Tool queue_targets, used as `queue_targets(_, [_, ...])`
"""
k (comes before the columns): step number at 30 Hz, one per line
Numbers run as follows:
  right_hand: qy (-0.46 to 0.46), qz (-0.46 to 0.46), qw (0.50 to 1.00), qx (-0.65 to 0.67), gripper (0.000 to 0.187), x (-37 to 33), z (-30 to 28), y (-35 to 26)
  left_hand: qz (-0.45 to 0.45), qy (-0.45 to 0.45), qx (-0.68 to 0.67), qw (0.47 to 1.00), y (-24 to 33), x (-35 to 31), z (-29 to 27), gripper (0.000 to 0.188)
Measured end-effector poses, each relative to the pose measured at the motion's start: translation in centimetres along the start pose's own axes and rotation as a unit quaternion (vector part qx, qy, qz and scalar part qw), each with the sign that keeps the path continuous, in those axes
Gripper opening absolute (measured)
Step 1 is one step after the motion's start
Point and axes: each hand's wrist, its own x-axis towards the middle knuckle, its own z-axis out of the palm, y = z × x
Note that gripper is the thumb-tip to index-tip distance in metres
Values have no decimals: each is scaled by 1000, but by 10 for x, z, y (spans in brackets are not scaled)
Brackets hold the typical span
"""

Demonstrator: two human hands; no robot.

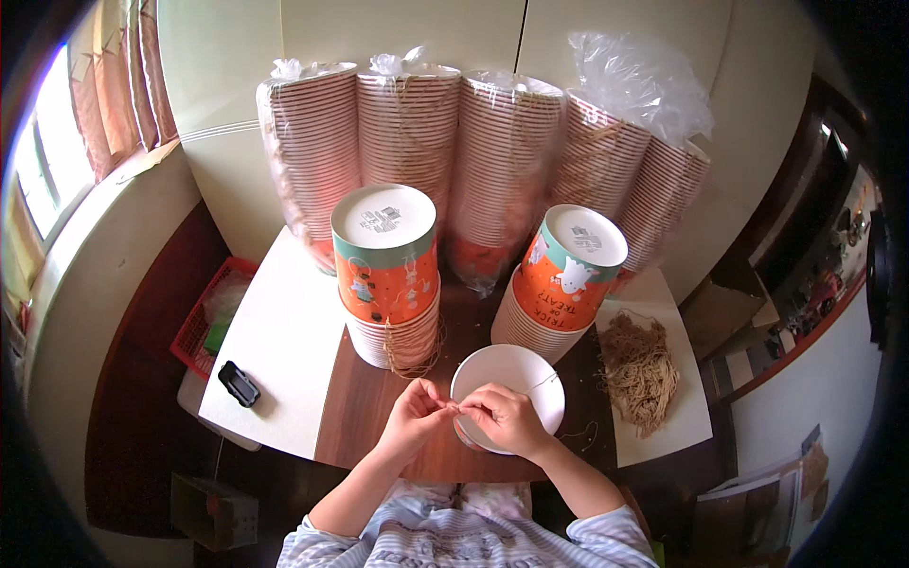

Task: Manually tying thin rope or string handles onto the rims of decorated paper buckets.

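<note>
- The person's left hand [414, 409] and right hand [504, 415] meet at the near edge of the wooden surface [365, 402], fingertips almost touching between them.
- Both grips are pressed together, each pinching a thin piece of twine [543, 381]; the strand runs up and to the right from the fingers across the cup below.
- Under the hands stands an upturned paper cup [511, 371] with its white base facing up; the right hand rests over its near rim, the left just beside it.
- Whether the twine is fixed to the cup cannot be told.
- Behind the left hand rises a stack of upturned paper cups [388, 284], the top one orange with a teal band and small printed figures; loose twine hangs down its lower rims.
- Behind the right hand a second, tilted stack of cups [561, 284] of the same pattern leans to the right.
- To the right, a bundle of tan twine [640, 371] lies on a white sheet [684, 421].
- On the left, a white board [284, 331] covers part of the surface and carries a small black device [239, 383].
- Along the wall at the back stand tall sleeves of cups wrapped in clear plastic [483, 170], side by side.
- Left of the surface, lower down, sits a red basket [194, 331].
</note>
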Motion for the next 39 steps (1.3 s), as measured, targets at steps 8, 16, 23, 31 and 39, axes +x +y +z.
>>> queue_targets(8, [-35,48,998,11,5,2,-6,2,21,2,60,998,3,-2,-1,23])
queue_targets(16, [-66,72,995,26,5,-1,-5,5,3,-24,60,998,16,-5,4,15])
queue_targets(23, [-71,81,994,30,6,-4,-5,8,5,-47,39,998,21,-1,2,13])
queue_targets(31, [-68,88,992,59,6,-3,-5,6,-47,-52,292,954,24,-6,-3,11])
queue_targets(39, [-65,76,993,55,6,-4,-3,9,57,-30,437,897,30,-6,12,11])
